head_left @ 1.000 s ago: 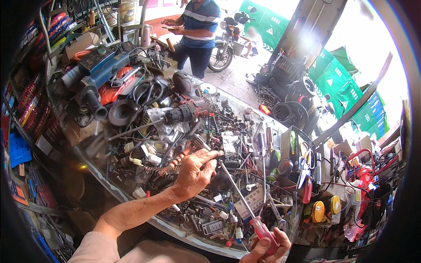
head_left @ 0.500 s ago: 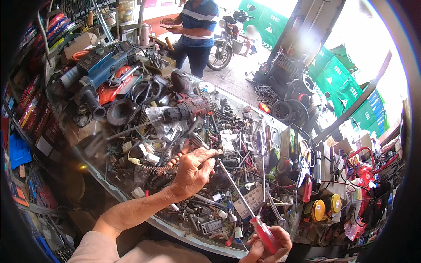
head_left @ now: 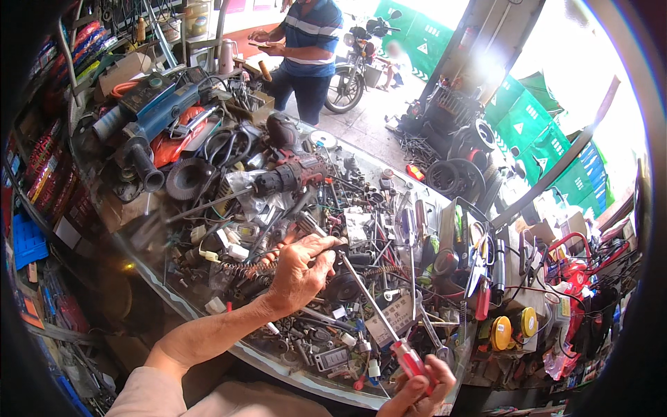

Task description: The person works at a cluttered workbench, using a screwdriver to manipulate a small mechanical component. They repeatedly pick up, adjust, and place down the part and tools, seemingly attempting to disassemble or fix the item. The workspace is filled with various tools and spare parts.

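In front of you spreads a wide desk (head_left: 164,288) with a pale edge. To your left, shelving with a metal frame (head_left: 67,59) sits in dimmer light. Past the desk you have a pale floor (head_left: 363,124), a broad pillar (head_left: 507,35) and green panels (head_left: 521,115). Strong daylight whitens the upper right.

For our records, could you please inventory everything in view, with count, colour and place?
Screwdriver: one held, red-handled, above bench
Drill: one, dark red, bench middle
Power tool: at least one, blue, left
Scissors: at least one, silver, right
Discs: two, yellow, right
Small parts: uncountable, mixed, across bench
Motorcycle: one, dark, background
Panels: several, green, background right
Bystanders: two, one blue-shirted, background
Left hand: one, bare, on small dark part
Right hand: one, bare, on screwdriver
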A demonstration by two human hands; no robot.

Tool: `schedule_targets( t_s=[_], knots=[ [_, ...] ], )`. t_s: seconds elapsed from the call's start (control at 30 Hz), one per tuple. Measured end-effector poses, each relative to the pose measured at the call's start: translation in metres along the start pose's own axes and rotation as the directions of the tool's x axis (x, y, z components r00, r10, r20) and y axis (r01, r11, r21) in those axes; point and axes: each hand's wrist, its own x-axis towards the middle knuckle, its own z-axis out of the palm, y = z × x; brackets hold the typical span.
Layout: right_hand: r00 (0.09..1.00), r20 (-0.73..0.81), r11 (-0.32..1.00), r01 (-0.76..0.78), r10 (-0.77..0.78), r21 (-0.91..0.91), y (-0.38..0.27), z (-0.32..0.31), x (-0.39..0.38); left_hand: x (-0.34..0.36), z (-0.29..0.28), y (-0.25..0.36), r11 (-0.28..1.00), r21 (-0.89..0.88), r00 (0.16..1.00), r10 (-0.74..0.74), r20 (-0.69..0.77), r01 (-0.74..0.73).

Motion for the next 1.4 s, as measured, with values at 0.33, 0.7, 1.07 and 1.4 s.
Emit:
schedule_targets(
  t_s=[0.33, 0.7, 1.07, 1.4],
  knots=[
    [0.984, -0.131, 0.915, -0.062, 0.124, 0.399, 0.017, -0.005, -0.011, -0.001, -0.001, 0.006, 0.997, -0.022, 0.997, -0.074, 0.013, 0.074],
    [1.0, -0.001, 0.942, 0.002, -0.002, -0.336, 0.064, -0.013, 0.05, -0.002, 0.0, 0.009, 0.994, -0.064, 0.996, -0.088, 0.012, 0.089],
    [0.948, 0.254, 0.777, 0.305, -0.192, -0.551, 0.059, 0.003, 0.073, -0.004, 0.0, 0.004, 1.0, 0.0, 0.999, 0.005, 0.043, -0.005],
    [0.946, 0.312, 0.993, 0.108, -0.086, -0.056, 0.043, 0.078, 0.069, -0.005, 0.004, 0.021, 0.962, 0.124, 0.965, 0.226, 0.135, -0.243]
  ],
)
